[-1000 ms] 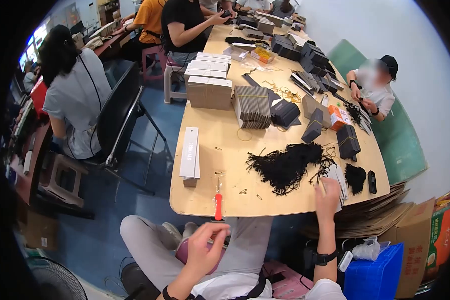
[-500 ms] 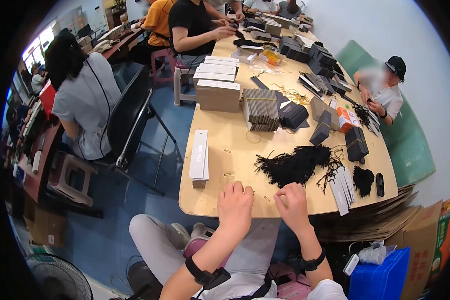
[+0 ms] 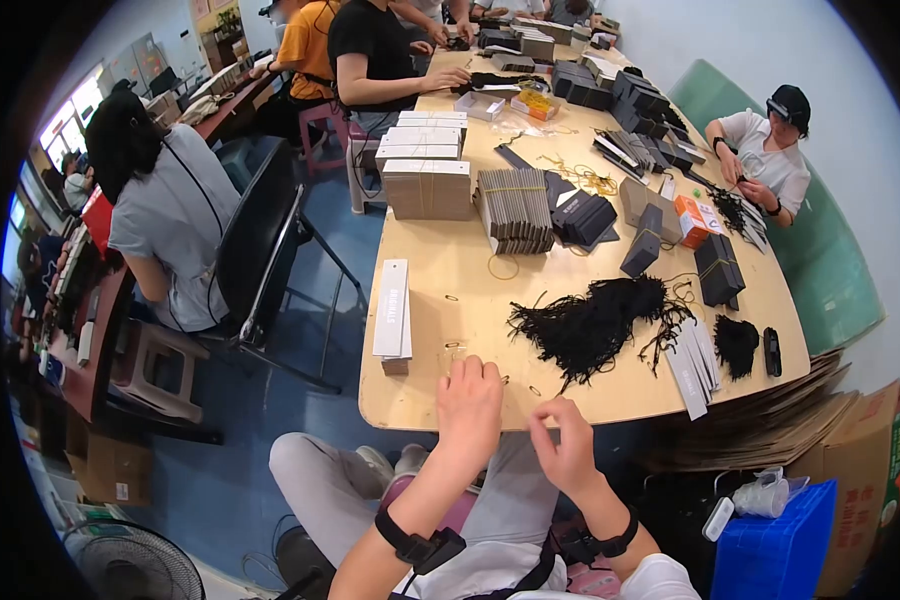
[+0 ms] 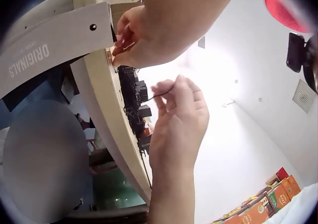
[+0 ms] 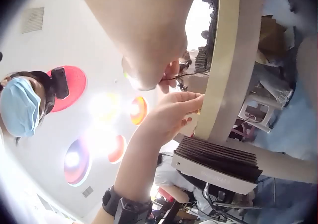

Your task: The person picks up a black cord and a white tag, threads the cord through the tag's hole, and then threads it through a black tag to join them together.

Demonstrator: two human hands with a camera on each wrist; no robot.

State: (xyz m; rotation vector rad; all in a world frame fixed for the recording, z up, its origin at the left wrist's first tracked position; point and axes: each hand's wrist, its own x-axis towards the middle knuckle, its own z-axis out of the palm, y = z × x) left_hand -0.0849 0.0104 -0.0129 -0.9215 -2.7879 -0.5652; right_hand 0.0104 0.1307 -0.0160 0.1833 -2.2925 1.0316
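My left hand (image 3: 470,408) is at the table's near edge, its fingers bent down over the wood; they hide what lies beneath, so whether they grip anything is unclear. My right hand (image 3: 567,447) is just right of it, apart and nearer my lap. In the left wrist view the right hand (image 4: 181,112) pinches a thin black cord (image 4: 161,95). The cord (image 5: 174,77) also shows at its fingertips in the right wrist view, above the left hand (image 5: 166,117). A black cord pile (image 3: 595,325) lies beyond the hands, and a white tag stack (image 3: 392,312) to their left.
Fanned white tags (image 3: 692,365), a small black bundle (image 3: 736,345) and a black object (image 3: 772,352) lie at right. Banded tag stacks (image 3: 427,192) stand farther back. Small loops (image 3: 535,391) lie near the hands. A blue bin (image 3: 775,545) stands below right.
My right hand has moved left from the cords and tags. My left hand has moved forward to the table edge, where the red-handled tool seen earlier is now out of sight.
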